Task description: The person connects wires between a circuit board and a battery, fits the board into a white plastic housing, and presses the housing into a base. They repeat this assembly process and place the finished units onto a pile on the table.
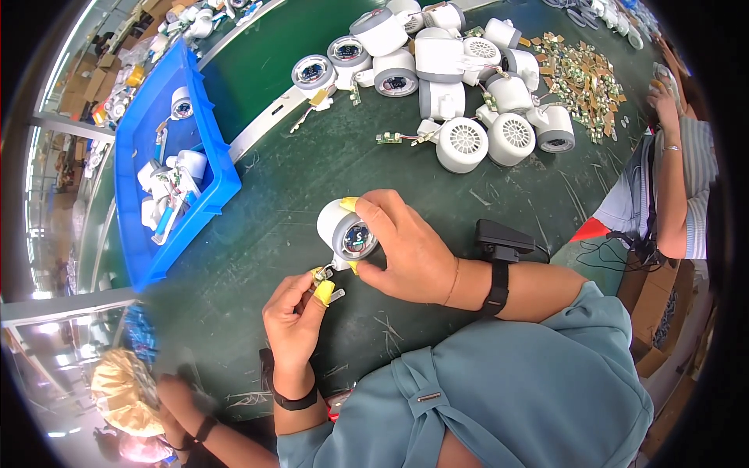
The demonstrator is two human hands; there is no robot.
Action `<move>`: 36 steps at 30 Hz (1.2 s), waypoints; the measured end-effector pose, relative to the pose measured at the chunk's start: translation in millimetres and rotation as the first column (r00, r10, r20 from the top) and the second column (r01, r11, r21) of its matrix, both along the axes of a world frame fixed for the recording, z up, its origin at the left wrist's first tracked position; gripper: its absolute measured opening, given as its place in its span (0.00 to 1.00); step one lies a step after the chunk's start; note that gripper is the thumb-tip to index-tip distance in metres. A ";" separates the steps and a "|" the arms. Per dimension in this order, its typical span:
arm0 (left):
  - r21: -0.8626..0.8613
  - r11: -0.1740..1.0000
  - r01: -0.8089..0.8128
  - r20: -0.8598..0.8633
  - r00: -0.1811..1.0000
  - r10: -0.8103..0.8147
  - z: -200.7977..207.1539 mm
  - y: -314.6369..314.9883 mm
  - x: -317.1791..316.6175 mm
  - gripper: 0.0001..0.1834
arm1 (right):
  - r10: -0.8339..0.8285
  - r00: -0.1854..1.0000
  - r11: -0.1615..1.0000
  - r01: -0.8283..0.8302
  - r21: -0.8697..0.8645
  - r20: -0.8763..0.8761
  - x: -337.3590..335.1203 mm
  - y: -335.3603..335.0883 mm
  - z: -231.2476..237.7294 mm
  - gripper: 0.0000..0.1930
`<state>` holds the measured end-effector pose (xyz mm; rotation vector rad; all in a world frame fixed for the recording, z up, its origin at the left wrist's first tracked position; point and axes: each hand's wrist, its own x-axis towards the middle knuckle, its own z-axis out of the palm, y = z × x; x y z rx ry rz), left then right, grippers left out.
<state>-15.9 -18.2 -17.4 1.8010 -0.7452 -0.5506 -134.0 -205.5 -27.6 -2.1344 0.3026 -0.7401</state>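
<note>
A white cylindrical device housing [331,221] with a grey rim is in my right hand [409,253], whose fingers wrap round its far side and lower edge. Its round dark face with a ring of parts is turned toward me. Just below it, my left hand [295,316] pinches a small pale piece [336,296] between thumb and finger. A bit of wire [327,271] shows between those fingertips and the housing. The exact kind of the pinched piece is too small to tell. Yellow covers wrap several of my fingertips.
Several white housings [462,145] with wires and small boards lie at the far side, beside a heap of small circuit boards [581,82]. A blue bin [226,173] with several white units stands left. Co-workers' arms [672,179] show at right and lower left.
</note>
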 end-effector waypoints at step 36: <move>0.348 0.545 -0.763 0.847 0.505 0.167 94.5 333.4 505.8 0.17 | 0.457 0.878 0.887 -0.435 0.158 -0.145 5.2 -3.9 6.2 0.19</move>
